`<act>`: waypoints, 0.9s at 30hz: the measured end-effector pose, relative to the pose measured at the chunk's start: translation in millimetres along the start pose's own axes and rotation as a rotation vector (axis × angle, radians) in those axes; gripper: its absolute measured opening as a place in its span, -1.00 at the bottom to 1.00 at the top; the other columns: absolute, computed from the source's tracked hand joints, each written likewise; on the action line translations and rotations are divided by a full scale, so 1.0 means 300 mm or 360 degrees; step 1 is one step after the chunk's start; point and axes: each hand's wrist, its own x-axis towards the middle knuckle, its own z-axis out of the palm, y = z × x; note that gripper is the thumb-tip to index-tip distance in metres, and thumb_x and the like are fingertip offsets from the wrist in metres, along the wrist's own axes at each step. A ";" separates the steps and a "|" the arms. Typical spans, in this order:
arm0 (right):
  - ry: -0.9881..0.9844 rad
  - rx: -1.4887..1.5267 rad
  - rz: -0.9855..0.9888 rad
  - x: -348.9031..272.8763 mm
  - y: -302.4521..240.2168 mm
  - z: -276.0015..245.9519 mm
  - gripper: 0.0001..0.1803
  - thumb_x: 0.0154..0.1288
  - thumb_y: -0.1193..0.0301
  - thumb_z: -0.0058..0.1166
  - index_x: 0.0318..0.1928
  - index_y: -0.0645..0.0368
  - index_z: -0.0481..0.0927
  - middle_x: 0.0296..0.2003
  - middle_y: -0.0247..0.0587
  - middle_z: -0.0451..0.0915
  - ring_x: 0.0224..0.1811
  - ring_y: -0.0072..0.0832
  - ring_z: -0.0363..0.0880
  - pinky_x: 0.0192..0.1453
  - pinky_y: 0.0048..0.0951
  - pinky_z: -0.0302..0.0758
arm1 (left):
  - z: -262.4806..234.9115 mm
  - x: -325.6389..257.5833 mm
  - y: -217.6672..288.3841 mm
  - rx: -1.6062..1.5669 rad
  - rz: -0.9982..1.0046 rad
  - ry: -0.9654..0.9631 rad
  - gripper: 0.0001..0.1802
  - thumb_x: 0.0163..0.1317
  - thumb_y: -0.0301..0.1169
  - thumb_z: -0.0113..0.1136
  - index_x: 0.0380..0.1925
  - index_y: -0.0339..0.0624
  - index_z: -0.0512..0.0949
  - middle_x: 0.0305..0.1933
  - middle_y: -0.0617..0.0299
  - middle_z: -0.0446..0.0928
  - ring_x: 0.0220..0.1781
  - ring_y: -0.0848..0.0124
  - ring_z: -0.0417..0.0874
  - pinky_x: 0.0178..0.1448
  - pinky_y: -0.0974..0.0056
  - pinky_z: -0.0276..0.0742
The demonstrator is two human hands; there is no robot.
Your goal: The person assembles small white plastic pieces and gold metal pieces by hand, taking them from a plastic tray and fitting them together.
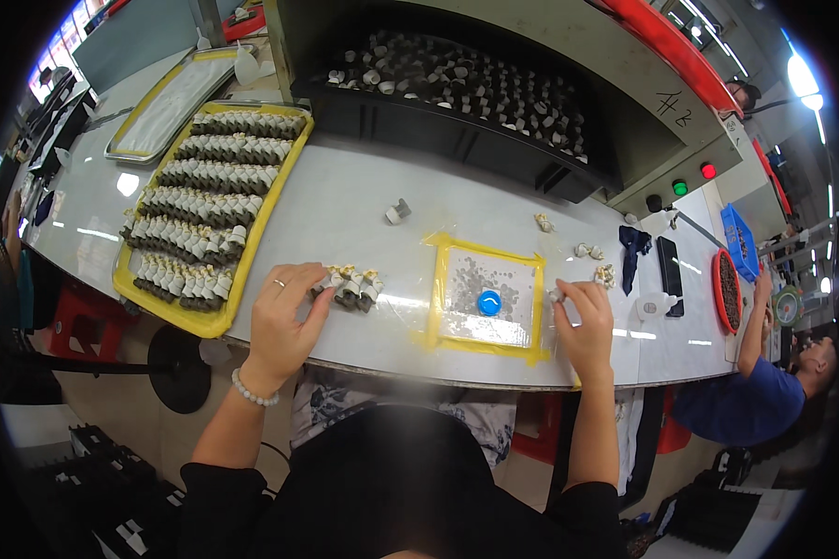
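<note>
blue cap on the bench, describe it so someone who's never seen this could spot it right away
Start at the grey workbench and find the yellow-taped square between the person's two hands. The blue cap lies near its middle, among small dark specks. It is the only round, bright blue piece there.

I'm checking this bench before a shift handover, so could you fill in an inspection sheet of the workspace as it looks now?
Surface: pale glossy bench, glare patches.
Job's things: short row of small grey-and-cream parts; yellow tray filled with rows of them; yellow-taped square with a blue cap.
Clutter: loose parts, dark cloth, black phone.
Hands: left hand touching the short row; right hand pinching a small part, fingers closed.
Cables: nothing seen.
Surroundings: dark bin of parts; co-worker in blue on the right.
</note>
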 end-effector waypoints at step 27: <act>-0.0192 0.0239 -0.0274 0.071 -0.171 0.057 -0.77 -0.02 0.58 0.23 -0.26 0.20 0.66 -0.31 -0.20 0.61 -0.28 -0.28 0.58 -0.16 -0.31 0.51 | 0.167 0.145 0.150 -0.1676 -0.0791 -0.0916 -0.67 0.21 -0.59 0.21 -0.01 -0.39 0.50 -0.19 0.16 0.59 -0.23 0.48 0.63 -0.08 0.39 0.60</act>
